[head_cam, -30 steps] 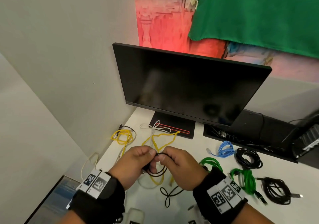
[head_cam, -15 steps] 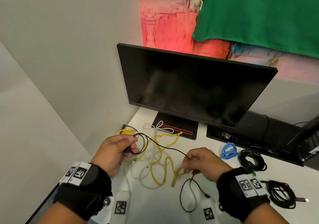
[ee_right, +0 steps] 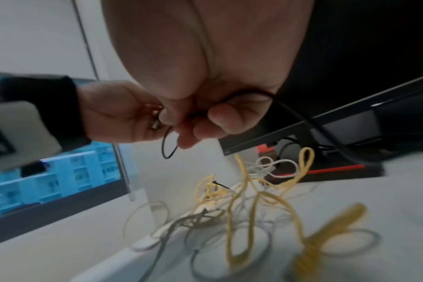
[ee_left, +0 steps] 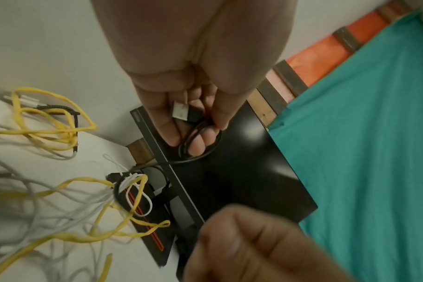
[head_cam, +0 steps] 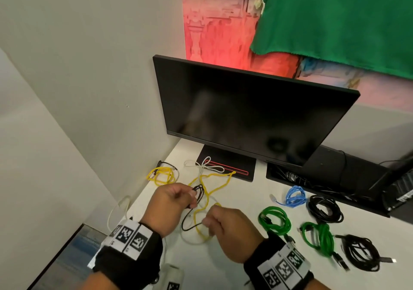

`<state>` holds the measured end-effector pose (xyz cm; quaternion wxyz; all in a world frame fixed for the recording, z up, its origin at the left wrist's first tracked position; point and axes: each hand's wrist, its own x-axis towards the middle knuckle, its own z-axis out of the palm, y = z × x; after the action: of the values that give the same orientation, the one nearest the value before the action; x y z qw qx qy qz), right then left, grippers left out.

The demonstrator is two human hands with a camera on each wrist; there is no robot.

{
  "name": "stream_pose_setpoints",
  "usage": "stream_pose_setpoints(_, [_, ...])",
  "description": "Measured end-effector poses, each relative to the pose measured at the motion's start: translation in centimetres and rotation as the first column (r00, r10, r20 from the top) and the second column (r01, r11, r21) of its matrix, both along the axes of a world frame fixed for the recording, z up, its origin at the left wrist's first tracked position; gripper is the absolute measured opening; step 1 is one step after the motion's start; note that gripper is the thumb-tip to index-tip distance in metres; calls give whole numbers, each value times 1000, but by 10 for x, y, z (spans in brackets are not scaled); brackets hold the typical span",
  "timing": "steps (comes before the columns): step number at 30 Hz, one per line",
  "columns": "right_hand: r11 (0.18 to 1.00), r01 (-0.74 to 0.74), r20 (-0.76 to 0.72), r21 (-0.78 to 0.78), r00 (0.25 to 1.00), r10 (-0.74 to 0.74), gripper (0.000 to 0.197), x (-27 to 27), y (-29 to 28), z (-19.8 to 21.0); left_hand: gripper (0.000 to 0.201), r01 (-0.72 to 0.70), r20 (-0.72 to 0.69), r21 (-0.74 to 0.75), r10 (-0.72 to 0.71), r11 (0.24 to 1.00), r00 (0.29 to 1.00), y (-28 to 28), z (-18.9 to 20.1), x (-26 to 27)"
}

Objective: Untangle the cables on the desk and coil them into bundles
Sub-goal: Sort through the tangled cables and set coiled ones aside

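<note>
Right hand near, fingers curled round thin black cable, now close to left hand; half second earlier hands were wide apart. Left hand pinches small black coil and USB plug above yellow-white tangle on desk. Monitor far.

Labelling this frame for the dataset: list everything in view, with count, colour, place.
thin black cable: 1, black, partly coiled in left hand, runs to right hand
loose yellow cable: 1, yellow, tangled mid-desk
white cables: count unclear, white, in the tangle
yellow bundle: 1, yellow, by wall
green bundles: 2, green, right of hands
blue bundle: 1, blue, behind green
black bundles: 2, black, far right
monitor: 1, black, rear
desk: 1, white
left hand: holds the coil
right hand: pinches the cable
</note>
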<state>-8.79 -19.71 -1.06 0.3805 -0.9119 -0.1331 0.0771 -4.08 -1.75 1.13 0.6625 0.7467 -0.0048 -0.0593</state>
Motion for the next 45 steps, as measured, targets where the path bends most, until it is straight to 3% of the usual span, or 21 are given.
stream_pose_setpoints(2, [991,73,81,116,993,-83,28,4,0,9,18,72,-41,-5,-72,997,997,-2,1,-7])
stream_pose_setpoints(6, [963,227,306,144,915,-262,25,11,1,9,19,155,-141,-109,-169,982,975,-5,5,-18])
stream_pose_setpoints(8, [952,267,333,146,893,-302,26,11,3,5,23,158,-180,-184,-191,970,965,-7,9,-20])
stream_pose_setpoints(12, [937,312,253,160,904,-344,26,9,6,-1,27,171,-221,-302,-243,938,944,-9,17,-23])
stream_pose_setpoints(16, [915,351,266,201,879,-396,19,13,7,-2,24,138,-274,-449,-283,883,919,-10,17,-21])
stream_pose_setpoints(20, [902,325,223,284,892,-392,19,16,6,-7,11,247,-265,-356,-351,901,898,-11,18,-18])
stream_pose_setpoints(23, [848,301,24,435,938,-345,31,19,-1,-9,5,217,-238,-268,-283,939,929,-9,21,-11])
stream_pose_setpoints(26, [778,319,-235,542,946,-224,23,20,-28,-16,11,-3,-262,-444,-126,896,957,5,27,3])
stream_pose_setpoints(28, [788,344,-255,511,936,-244,15,15,-49,-21,14,-65,-261,-483,-72,873,963,19,32,11])
stream_pose_setpoints(32, [745,503,-216,437,863,-456,17,9,-65,-29,15,-68,-223,-428,-32,901,974,26,28,15])
stream_pose_setpoints(34, [800,527,-137,287,849,-510,18,10,-60,-31,21,-35,-186,-373,-38,927,982,18,22,13])
stream_pose_setpoints(36, [896,438,-81,75,898,-432,21,10,-49,-27,22,-6,-128,-279,-31,960,991,7,18,11])
stream_pose_setpoints(39, [981,139,-71,-137,986,-149,23,4,-29,-15,14,71,-21,-100,-73,992,997,-4,13,9])
stream_pose_setpoints(42, [997,-54,-59,-48,997,51,18,-1,-9,3,11,181,11,93,-183,979,983,-9,7,1])
stream_pose_setpoints(45, [998,-26,75,51,997,22,20,3,-2,15,16,263,-37,73,-261,962,965,-9,5,-8])
